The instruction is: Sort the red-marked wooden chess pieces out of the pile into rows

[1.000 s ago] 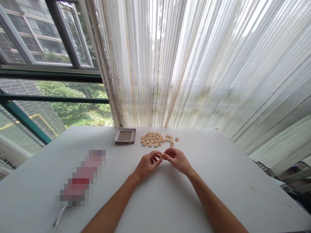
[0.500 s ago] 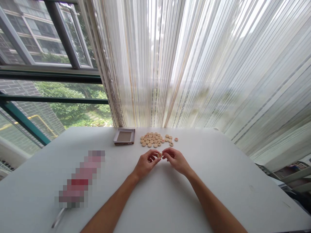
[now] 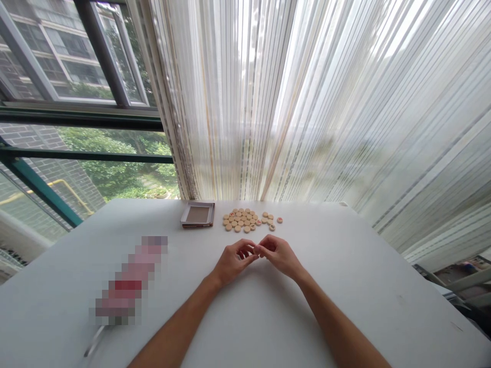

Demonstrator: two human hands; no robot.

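My left hand and my right hand meet above the white table, fingertips together. Between them is a Chinese chess piece, pinched by both hands and now almost wholly covered by the fingers. Just beyond lies a cluster of round wooden Chinese chess pieces, most with plain faces up. A few show red or dark characters, among them a red-marked piece apart at the right and a dark-marked piece near it.
A shallow open box stands left of the pieces. On the left of the white table lies a long pixelated pinkish object with a strap. Sheer striped curtains hang behind the far edge, and an open window is at the left.
The red-marked face of the held piece, visible before, is now hidden as the right fingers have closed over it. My right hand has moved slightly left, against the left fingertips.
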